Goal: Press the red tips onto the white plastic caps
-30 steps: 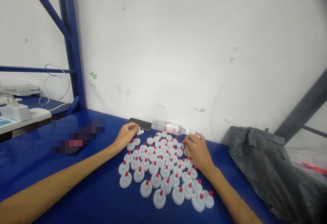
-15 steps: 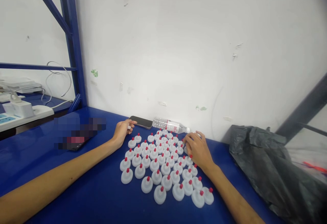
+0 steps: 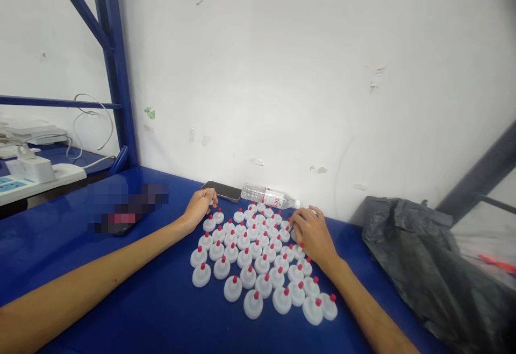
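Many white round caps with red tips (image 3: 252, 304) stand close together on the blue tabletop (image 3: 169, 295). At their far left edge is my left hand (image 3: 200, 206), its fingers closed on a small white piece (image 3: 210, 202) that is mostly covered. My right hand (image 3: 312, 234) rests at the far right of the group, palm down with fingers bent and somewhat apart. It touches or hovers over the caps there and hides part of them. Whether anything lies under its fingers is hidden.
Along the wall lie a dark phone (image 3: 222, 191) and a clear plastic bottle (image 3: 271, 197) on its side. A black plastic bag (image 3: 419, 257) sits at right. A blurred dark item (image 3: 129, 211) and a white power strip (image 3: 64, 176) are at left, by a blue metal frame (image 3: 119, 74).
My left hand has turned and its fingers have curled in, so the small white piece shows less. My right hand is almost unmoved. The caps look the same.
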### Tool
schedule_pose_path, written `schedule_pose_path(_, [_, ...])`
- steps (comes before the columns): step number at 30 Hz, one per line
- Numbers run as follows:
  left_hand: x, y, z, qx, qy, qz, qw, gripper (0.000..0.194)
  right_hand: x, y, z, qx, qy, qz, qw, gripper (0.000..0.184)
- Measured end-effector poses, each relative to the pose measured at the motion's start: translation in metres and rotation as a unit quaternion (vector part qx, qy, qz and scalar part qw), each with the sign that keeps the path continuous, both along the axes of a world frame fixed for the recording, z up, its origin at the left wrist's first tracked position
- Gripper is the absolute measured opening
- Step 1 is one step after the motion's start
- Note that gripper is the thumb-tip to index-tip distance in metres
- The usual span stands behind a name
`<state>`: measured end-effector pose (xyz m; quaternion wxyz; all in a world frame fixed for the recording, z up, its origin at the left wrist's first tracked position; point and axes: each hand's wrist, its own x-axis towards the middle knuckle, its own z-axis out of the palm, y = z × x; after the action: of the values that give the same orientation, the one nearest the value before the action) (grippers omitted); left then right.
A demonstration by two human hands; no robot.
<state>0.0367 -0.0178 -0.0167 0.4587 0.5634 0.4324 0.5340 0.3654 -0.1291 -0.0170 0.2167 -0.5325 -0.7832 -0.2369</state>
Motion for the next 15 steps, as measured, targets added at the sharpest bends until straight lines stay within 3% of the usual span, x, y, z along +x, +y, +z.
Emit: schedule_pose_path(15, [-0.0001,-0.0086,0.0081,-0.037,-0.019,-0.012,0.999,0.033,0.0001,-0.0008,0.0026,-0.016,0.002,0.003,1.0,0.027])
